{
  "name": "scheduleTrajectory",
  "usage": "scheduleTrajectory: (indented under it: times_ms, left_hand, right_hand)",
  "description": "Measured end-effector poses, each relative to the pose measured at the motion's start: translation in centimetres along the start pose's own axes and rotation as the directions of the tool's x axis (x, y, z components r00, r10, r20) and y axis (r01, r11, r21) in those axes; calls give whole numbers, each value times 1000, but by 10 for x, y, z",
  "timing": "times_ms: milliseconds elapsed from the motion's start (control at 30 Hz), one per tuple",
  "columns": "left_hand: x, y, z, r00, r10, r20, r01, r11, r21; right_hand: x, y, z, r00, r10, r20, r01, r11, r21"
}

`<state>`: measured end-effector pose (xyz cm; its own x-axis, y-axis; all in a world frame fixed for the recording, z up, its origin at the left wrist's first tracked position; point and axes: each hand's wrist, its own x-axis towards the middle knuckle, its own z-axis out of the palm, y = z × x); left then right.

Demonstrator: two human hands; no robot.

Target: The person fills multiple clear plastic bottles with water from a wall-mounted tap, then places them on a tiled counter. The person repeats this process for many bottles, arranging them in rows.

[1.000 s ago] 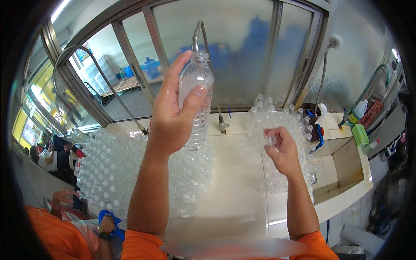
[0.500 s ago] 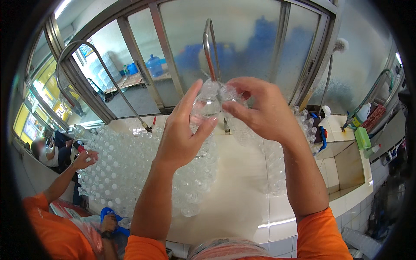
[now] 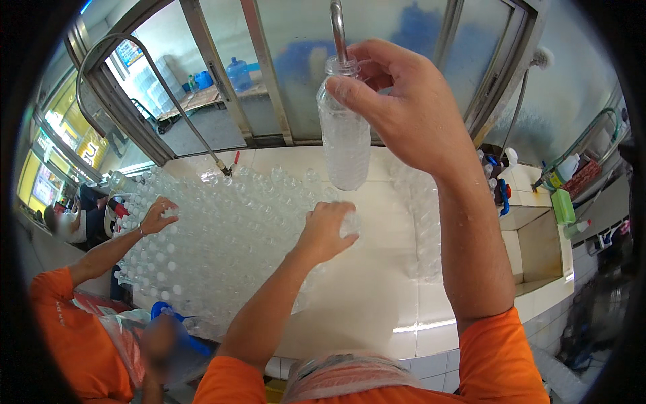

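My right hand (image 3: 410, 108) grips the neck of a clear plastic bottle (image 3: 345, 141), held upright with its mouth around the end of a metal spout (image 3: 337, 27). Inside, the bottle looks whitish and cloudy. Lower down, my left hand (image 3: 324, 233) is closed around another clear bottle (image 3: 349, 221), mostly hidden by the fingers, at the right edge of a dense crowd of clear bottles (image 3: 242, 236) on the pale tiled counter (image 3: 370, 289). Many bottles at the far left of the crowd wear white caps.
At left, a co-worker in an orange shirt (image 3: 81, 343) reaches a hand (image 3: 159, 215) over the bottles. A second curved spout (image 3: 168, 101) rises behind them. More clear bottles (image 3: 425, 236) stand under my right forearm. A tiled basin (image 3: 538, 252) lies to the right.
My hands have parted. The right one now holds a bottle on the spout; the left has dropped toward the counter with another bottle. The co-worker's far hand has shifted right over the bottles.
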<state>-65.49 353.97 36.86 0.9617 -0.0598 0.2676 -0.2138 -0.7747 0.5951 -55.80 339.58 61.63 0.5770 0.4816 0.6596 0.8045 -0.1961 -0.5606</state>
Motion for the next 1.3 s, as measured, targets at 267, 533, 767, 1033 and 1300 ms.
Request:
scheduleTrajectory:
  times_ms: [267,533,767,1033,1300]
  left_hand:
    - [-1,-6,29,932,-173,317,-46,814,579]
    - [46,-9,-70,912,-293,-288,-96,529,-843]
    - [76,85,-151,924,49,-380,-255,818,-516]
    - [86,86,-165,884,128,-450,-312,877,-364]
    - [76,111,-164,888,129,-441,-304,885,-353]
  right_hand:
    - [3,8,-3,998,-62,-6,62,998,10]
    - [1,11,17,969,-64,-239,96,988,123]
    - [-41,98,34,904,257,-341,-59,866,497]
    - [-143,280,52,861,508,-36,-309,465,-830]
    - [-141,250,41,870,492,-28,-373,621,-690]
